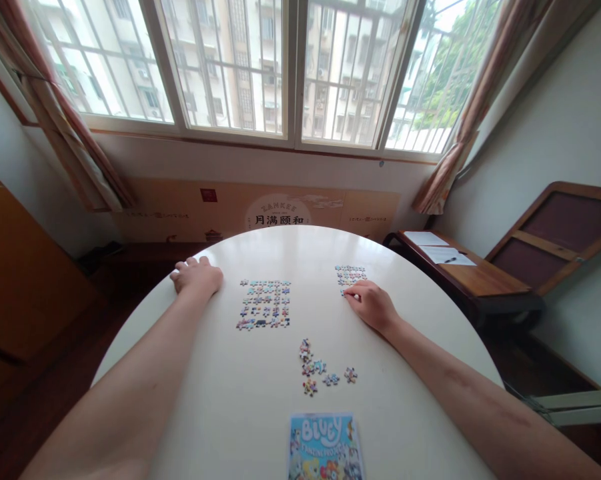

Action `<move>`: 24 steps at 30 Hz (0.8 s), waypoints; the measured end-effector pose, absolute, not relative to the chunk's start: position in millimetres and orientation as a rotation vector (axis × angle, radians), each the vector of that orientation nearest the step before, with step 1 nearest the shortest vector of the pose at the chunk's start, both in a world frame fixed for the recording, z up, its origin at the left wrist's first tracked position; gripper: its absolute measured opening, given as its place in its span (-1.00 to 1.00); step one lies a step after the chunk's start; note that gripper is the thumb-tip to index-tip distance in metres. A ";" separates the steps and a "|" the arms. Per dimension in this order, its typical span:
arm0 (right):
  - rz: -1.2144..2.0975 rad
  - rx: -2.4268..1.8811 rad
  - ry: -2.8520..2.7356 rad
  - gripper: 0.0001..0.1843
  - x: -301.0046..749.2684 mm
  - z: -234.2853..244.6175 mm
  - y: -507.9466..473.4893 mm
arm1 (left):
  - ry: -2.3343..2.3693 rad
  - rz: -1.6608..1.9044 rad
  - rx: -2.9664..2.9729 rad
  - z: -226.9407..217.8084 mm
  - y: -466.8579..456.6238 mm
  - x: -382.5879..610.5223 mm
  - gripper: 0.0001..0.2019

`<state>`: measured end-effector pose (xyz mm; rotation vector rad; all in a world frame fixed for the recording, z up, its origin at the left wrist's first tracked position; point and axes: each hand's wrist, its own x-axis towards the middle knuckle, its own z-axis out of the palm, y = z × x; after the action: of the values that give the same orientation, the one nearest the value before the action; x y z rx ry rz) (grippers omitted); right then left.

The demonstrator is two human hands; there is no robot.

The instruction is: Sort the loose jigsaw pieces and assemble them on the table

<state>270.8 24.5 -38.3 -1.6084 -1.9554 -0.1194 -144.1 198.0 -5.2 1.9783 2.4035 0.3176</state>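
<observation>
My left hand [197,277] rests at the table's far left edge with its fingers spread, holding nothing. To its right, jigsaw pieces [266,311] lie in several rows. My right hand [373,303] is at the near side of a smaller group of rows of jigsaw pieces [350,269]. Its thumb and fingers pinch together on a small jigsaw piece [343,293], which is partly hidden by the fingertips. Nearer to me, several loose jigsaw pieces [319,367] lie scattered, some of them close together or overlapping.
A blue picture sheet marked "Bluey" [324,450] lies at the near side of the round white table [220,413]. Beyond the table is a barred window [230,67]. On the right, a wooden chair or bench [500,283] bears papers [445,255] and a pen.
</observation>
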 end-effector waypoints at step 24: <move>-0.176 -1.652 -2.027 -0.76 269.5 -32.5 19.9 | 2.540 0.338 1.836 -6.7 194.3 -154.5 -0.47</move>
<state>269.5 19.9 -32.5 -1.6518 -2.0266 -0.1764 -154.5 194.3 -6.7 1.8363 2.5397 0.3379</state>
